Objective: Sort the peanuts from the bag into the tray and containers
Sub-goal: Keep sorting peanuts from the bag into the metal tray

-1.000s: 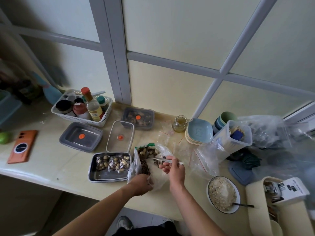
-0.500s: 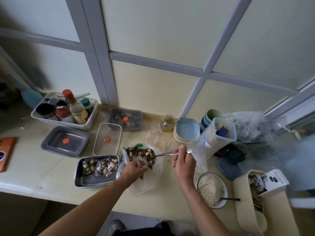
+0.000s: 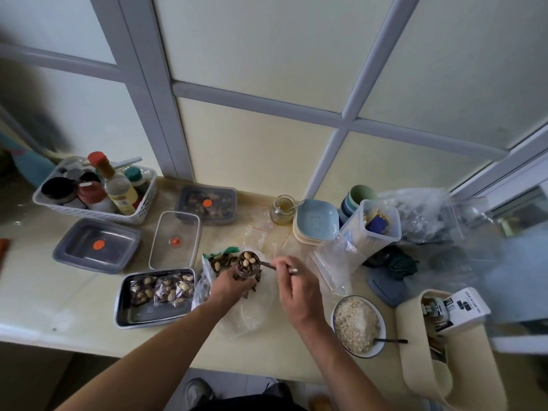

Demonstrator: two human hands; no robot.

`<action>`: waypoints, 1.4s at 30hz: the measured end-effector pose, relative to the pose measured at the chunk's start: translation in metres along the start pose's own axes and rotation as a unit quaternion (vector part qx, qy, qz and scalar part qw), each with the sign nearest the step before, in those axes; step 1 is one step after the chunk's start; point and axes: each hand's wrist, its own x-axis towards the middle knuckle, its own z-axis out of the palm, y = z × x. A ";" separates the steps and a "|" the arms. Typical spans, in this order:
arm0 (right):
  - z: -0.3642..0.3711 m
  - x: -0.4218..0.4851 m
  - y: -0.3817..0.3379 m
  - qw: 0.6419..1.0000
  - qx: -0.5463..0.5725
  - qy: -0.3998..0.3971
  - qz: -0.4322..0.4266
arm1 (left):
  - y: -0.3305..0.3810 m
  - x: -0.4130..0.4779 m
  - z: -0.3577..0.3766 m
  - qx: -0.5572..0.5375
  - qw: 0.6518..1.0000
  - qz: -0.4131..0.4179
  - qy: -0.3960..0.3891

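Nearest, the right hand (image 3: 296, 292) sits right of the tray (image 3: 124, 318). Its grip pinches the handle of one spoon (image 3: 268, 264). The left hand (image 3: 229, 287) is closer to the tray, just off its right edge, with its grip curled round what looks like one small clear cup (image 3: 243, 273).

The next move turns on this: the spoon's long axis runs level from the right hand leftward toward the tray, and its loaded bowl hangs directly over the cup's mouth, touching or all but touching it. The load is dark seeds with a few pale peanuts (image 3: 248, 259) on top. I judge that a tilt of the spoon would drop the load into the cup. From there the left hand has the shorter reach to the tray.

One open bag (image 3: 218, 262) lies behind the left hand, beside the tray's far right corner, with peanuts and seeds showing in it.

On the counter (image 3: 74, 298) the single tray holds what I count as three small packets (image 3: 166, 292) of nuts, though their edges blur together.

There are three containers beyond the tray:
- A grey container (image 3: 98, 246) lies past its far left corner.
- A clear container (image 3: 175, 241) touches or nearly touches its far edge.
- A filled container (image 3: 207, 201) sits farthest back.
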 end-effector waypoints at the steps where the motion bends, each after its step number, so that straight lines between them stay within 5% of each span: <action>1: 0.000 -0.002 0.000 1.000 -0.005 -0.017 -0.024 | 0.001 0.001 0.000 -0.005 1.000 -0.002 0.002; 9: -0.005 -0.008 -0.001 0.994 -0.007 -0.055 -0.097 | 0.001 0.002 -0.005 -0.018 0.999 0.021 0.019; 31: -0.008 -0.009 -0.003 0.995 0.025 -0.055 -0.080 | -0.006 -0.003 -0.015 -0.086 0.994 0.069 0.024; 36: -0.002 -0.006 -0.001 0.990 0.082 0.046 0.106 | -0.007 -0.007 -0.018 -0.087 0.994 0.060 0.029; 39: 0.002 -0.008 0.009 0.945 0.125 0.094 0.287 | -0.011 -0.009 -0.021 -0.077 0.995 0.054 0.032; 42: 0.007 -0.018 0.027 0.911 0.129 0.100 0.378 | -0.012 -0.014 -0.024 -0.052 0.996 0.060 0.032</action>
